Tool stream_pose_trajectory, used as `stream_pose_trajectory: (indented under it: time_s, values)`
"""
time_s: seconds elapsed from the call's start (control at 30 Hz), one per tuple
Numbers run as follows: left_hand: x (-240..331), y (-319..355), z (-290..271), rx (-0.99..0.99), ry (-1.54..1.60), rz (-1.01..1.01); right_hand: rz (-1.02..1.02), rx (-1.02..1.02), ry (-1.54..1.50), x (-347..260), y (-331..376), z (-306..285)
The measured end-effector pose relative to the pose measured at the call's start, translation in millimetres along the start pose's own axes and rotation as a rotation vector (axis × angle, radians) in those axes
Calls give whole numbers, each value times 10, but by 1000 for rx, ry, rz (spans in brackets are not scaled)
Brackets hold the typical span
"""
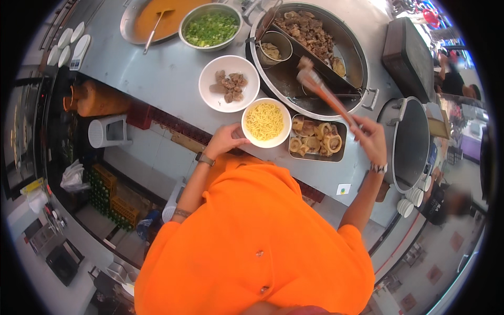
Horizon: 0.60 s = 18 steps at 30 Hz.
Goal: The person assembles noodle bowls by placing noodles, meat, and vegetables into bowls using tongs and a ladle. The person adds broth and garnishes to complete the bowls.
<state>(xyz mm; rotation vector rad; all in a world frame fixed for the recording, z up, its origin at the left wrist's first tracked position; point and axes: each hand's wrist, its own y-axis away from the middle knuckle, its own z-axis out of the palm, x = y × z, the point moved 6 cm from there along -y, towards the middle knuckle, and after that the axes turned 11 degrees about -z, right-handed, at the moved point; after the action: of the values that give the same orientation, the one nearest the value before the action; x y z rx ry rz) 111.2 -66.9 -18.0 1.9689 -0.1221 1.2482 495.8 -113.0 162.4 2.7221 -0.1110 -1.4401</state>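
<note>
My left hand grips the left side of a white bowl of yellow noodles, thumb at its wall. In my right hand is a pair of reddish-brown tongs, blurred by motion, its tip over the large round pot. A brownish piece shows at that tip; whether it is gripped is unclear. Dividers split the pot: chopped meat fills the far part, and a wire strainer hangs at the left. Beside the noodles stands a white bowl with meat chunks.
A metal tray of marrow bones sits right of the noodles. Farther left are a bowl of chopped green onions and a pan of orange sauce with a ladle. A tall empty pot stands right of my right arm.
</note>
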Motion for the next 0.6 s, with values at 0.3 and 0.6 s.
stream_pose_trajectory:
  time_s: [0.3,0.6]
  values:
    - [-110,-33,46,68,16,80,-63,-105,568,-478,579,793]
    - [-123,-4,50,90,54,93,-156,-48,643,-846,350,619]
